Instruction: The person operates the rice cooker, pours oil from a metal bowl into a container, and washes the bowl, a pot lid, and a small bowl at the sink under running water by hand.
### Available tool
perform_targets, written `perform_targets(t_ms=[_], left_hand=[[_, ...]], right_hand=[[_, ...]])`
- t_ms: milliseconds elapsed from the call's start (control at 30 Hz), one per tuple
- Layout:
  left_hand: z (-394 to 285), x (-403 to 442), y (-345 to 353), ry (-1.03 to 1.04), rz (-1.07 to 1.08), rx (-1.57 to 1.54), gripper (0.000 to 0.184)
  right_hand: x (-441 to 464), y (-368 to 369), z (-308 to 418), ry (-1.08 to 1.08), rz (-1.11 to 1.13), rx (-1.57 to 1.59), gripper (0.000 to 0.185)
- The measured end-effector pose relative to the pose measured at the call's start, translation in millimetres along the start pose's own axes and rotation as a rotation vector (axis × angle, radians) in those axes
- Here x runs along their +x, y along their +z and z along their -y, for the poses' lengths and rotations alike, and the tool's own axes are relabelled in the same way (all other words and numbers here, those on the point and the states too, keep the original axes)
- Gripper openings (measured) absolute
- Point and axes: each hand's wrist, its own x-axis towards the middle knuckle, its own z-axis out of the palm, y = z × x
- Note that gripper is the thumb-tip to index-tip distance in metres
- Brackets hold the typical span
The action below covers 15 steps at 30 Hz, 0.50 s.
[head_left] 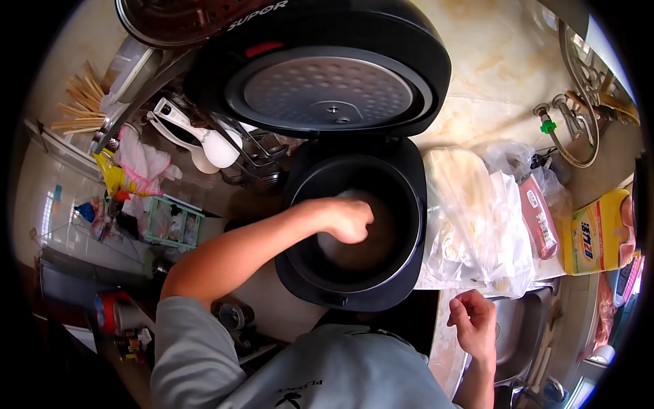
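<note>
My left hand (pixel 351 219) reaches down into the dark inner pot (pixel 398 252) of a black rice cooker (pixel 300 286). Its fingers are curled into a fist, and whatever may be inside them is hidden. Below the hand, the pot's bottom looks pale and cloudy; I cannot tell whether that is rice, water or both. The cooker's lid (pixel 327 82) stands raised behind the pot, its dimpled metal inner side showing. To the right, my right hand (pixel 475 320) hovers by the counter edge with its fingers curled in and nothing visible in them.
Clear plastic bags (pixel 463 218) with pale contents sit right of the cooker, beside a pink package (pixel 538 218) and a yellow pack (pixel 596 232). A steel sink (pixel 521 334) lies at lower right. White-handled utensils (pixel 197 140) and chopsticks (pixel 82 99) stand left.
</note>
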Motion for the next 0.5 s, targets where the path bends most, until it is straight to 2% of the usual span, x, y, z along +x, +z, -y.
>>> perform_targets(t_ms=[67, 133, 167, 200, 333, 500], left_hand=[[26, 4, 15, -0.059, -0.040, -0.083, 0.038], [-4, 21, 21, 0.015, -0.046, -0.056, 0.036], [-8, 11, 25, 0.001, 0.003, -0.015, 0.036], [-8, -2, 23, -0.078, 0.045, 0.017, 0.036], [-4, -6, 24, -0.183, 0.013, -0.008, 0.041], [-31, -15, 35, -0.125, 0.028, -0.034, 0.034]], right_hand=[[1, 2, -3, -0.022, 0.017, 0.055, 0.018], [6, -28, 9, -0.053, 0.020, -0.031, 0.017], [3, -20, 10, -0.042, 0.043, -0.004, 0.017], [3, -9, 11, -0.064, 0.068, 0.052, 0.017], [11, -19, 27, -0.137, 0.141, 0.109, 0.018], [14, -34, 32, -0.177, 0.159, 0.138, 0.017]])
